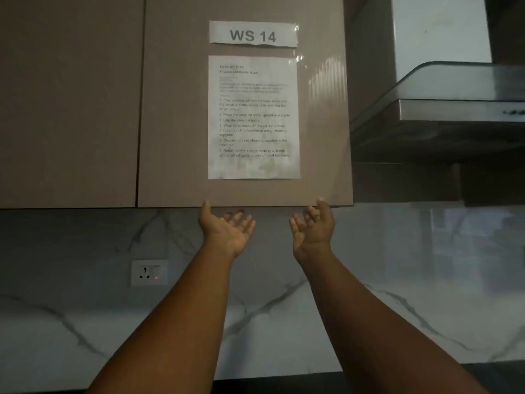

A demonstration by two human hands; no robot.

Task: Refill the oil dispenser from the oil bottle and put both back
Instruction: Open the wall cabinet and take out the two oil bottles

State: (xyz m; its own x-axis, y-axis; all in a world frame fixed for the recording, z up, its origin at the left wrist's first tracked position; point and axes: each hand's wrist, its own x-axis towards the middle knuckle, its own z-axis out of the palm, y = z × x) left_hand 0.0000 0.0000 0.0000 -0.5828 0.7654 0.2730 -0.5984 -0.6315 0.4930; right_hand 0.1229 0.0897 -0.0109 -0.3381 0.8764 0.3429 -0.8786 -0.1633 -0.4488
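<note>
**Both hands raised palm-up below the wall cabinet; no oil vessel in frame**

Head view. The left hand point(227, 227) was held palm-up with fingers loosely spread and slightly curved, holding nothing; its thumb tip reached the lower edge of the cabinet door point(176, 109). The right hand point(314, 227) mirrored it, palm-up, fingers relaxed and apart, also holding nothing, thumb at the same lower edge. The two hands were near each other but apart, both forearms extended up from the bottom of the frame.

On the taupe door a torn paper label point(252, 34) read "WS 14". Just below it, a printed instruction sheet point(253, 118) under glossy film listed six numbered steps about pouring cooking oil from a large bottle into a small one, capping, wiping and returning both; the upper small print was too blurred to read.

Neither the oil dispenser nor the oil bottle showed anywhere in this view; their place could not be told. No container of any kind was visible.

A white wall socket point(149, 273) with a small red light sat on the marble-patterned backsplash point(397, 280), left of the left forearm. A steel range hood point(454, 109) hung at upper right, beside the cabinet.
</note>
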